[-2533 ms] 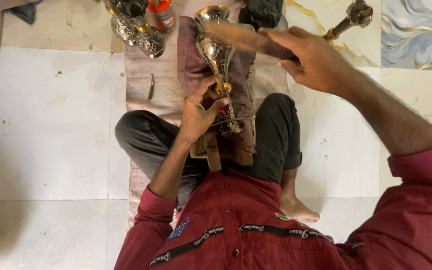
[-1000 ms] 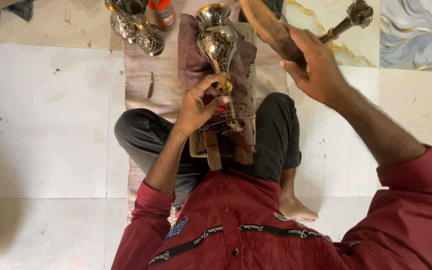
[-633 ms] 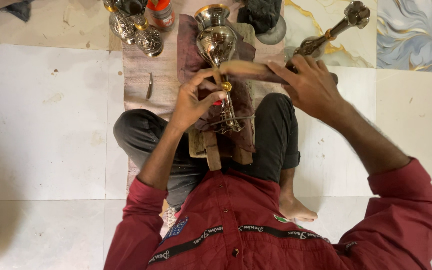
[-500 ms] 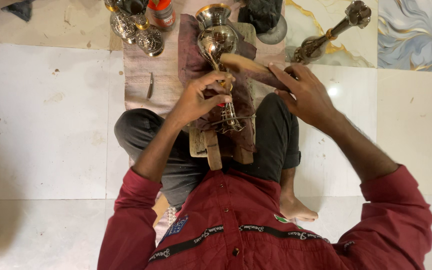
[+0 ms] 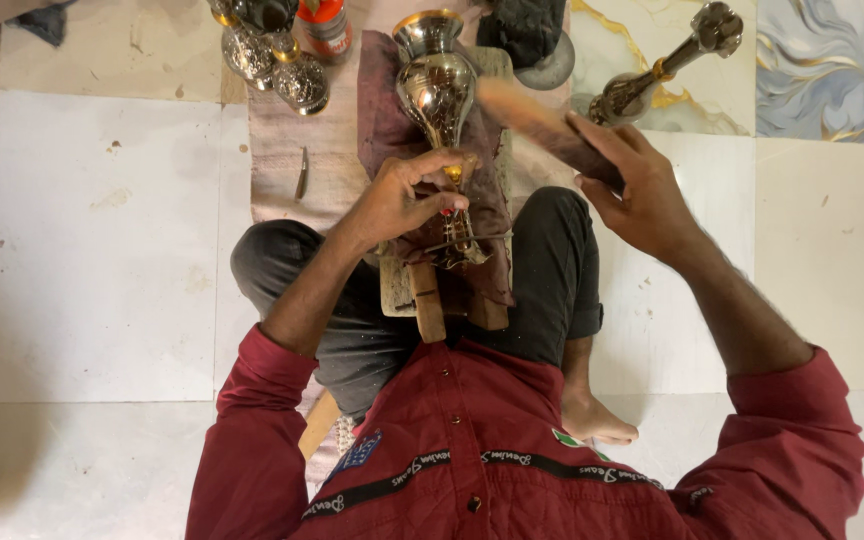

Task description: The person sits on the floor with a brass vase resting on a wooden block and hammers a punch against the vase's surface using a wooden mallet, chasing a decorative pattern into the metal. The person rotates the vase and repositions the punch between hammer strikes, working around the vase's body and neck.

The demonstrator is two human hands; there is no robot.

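Observation:
A shiny metal vase with a brass rim lies on a dark maroon cloth over a wooden block on my lap. My left hand is closed on a small chisel-like tool at the vase's narrow stem. My right hand grips a wooden mallet stick, blurred, raised to the right of the vase and pointing toward it. I sit cross-legged in a red shirt and dark trousers.
Two small engraved metal pots and an orange-capped container stand at the top left on a pale mat. A thin tool lies on the mat. A brass-and-silver stand lies at upper right on patterned tile. A dark bundle sits behind the vase.
My right hand has swung the wooden stick up and down beside the vase and now holds it raised to the right. The left hand has stayed at the stem.

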